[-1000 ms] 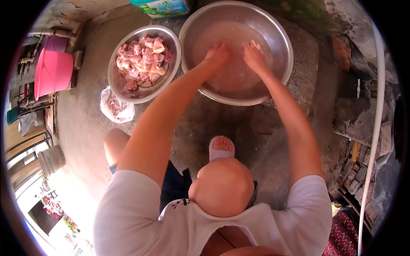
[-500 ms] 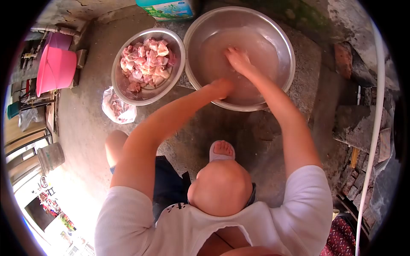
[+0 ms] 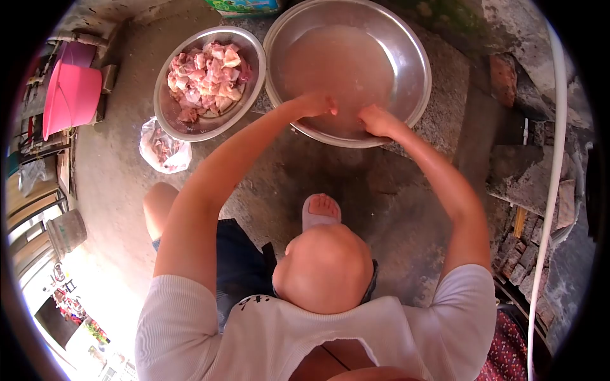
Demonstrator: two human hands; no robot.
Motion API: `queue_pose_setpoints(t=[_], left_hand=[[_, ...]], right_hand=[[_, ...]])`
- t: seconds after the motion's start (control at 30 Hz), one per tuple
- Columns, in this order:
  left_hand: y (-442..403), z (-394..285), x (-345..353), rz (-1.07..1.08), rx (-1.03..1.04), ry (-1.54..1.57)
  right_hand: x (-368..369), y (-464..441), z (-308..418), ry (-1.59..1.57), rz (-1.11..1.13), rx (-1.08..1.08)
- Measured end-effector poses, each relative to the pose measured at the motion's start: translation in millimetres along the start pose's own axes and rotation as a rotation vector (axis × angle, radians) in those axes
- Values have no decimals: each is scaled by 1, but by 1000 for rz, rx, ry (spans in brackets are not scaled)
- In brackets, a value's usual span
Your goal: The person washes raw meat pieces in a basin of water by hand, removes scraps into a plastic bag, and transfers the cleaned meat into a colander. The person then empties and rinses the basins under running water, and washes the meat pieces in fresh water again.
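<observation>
- Head view: a large steel basin (image 3: 413, 70) is seen, partly filled with cloudy pinkish water (image 3: 337, 66).
- The left hand (image 3: 318, 105) is held over the basin's near left side, its fingers loosely bent; whether anything is gripped, or the water touched, cannot be told.
- The right hand (image 3: 379, 121) is held apart from it, inside the near wall, with fingers partly curled towards the left; whether anything is gripped cannot be told.
- Beside the basin, on the left, a smaller steel bowl (image 3: 253, 73) is heaped with raw meat chunks (image 3: 206, 76).
- Near that bowl, a clear plastic bag (image 3: 165, 147) with reddish pieces is set on the floor (image 3: 114, 178).
- Dark lettering (image 3: 254, 301) is printed on the white shirt (image 3: 311, 327), but cannot be read with certainty.
- A printed blue-green container (image 3: 244, 6) is cut off by the top edge; its label cannot be read.
</observation>
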State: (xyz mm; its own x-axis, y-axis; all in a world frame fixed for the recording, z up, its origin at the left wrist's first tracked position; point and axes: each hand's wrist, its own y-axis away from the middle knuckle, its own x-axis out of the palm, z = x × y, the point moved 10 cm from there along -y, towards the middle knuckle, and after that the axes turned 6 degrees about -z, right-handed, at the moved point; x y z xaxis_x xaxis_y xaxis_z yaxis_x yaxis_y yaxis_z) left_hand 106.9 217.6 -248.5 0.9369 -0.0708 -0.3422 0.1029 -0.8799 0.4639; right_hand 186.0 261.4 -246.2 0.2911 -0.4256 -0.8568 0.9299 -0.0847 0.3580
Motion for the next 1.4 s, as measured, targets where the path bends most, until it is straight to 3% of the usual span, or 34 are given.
queue_pose_setpoints(t=[0.1, 0.2, 0.23, 0.27, 0.3, 0.33, 0.4, 0.5, 0.6, 0.7, 0.83, 0.97, 1.07, 1.13, 1.2, 1.3, 1.4], left_hand=[[6, 17, 13, 68, -338, 368], [26, -11, 26, 70, -444, 851], [14, 5, 22, 1, -423, 836], [9, 16, 16, -39, -432, 792], [4, 25, 9, -79, -440, 748], [3, 30, 4, -118, -447, 700], [8, 25, -2, -127, -412, 691], [5, 32, -9, -161, -369, 661], [8, 34, -14, -192, -342, 665], [19, 21, -13, -189, -302, 675], [19, 18, 1, -110, -321, 682], [16, 12, 23, 29, -328, 684], [26, -20, 33, 132, -265, 871], [24, -25, 37, 242, -309, 1081], [18, -24, 37, 302, -251, 1126], [16, -3, 33, 170, -373, 1090], [19, 6, 0, -62, -291, 903]], right_hand=[[-24, 4, 27, -519, -116, 58], [-47, -2, 37, -1005, -213, 93], [-78, 0, 14, -464, -503, 100], [-85, -4, -17, -189, -616, 168], [-80, -13, -48, 6, -523, 306], [-58, -20, -86, -71, -426, 446], [-59, -9, -77, 339, -672, 265], [-8, -20, -90, 235, -300, 379], [9, -9, -40, 274, -190, 71], [-3, 6, 4, 136, -325, -129], [-20, 14, 38, -166, -68, 32], [-42, 21, 52, -589, -262, 82], [-56, 19, 45, -1331, -502, 58], [-55, 18, 51, -1589, -356, 48], [-52, 27, 38, -1815, -371, 160], [-62, 35, 14, -1797, -473, 190], [-75, 39, -49, -1225, -719, 352]])
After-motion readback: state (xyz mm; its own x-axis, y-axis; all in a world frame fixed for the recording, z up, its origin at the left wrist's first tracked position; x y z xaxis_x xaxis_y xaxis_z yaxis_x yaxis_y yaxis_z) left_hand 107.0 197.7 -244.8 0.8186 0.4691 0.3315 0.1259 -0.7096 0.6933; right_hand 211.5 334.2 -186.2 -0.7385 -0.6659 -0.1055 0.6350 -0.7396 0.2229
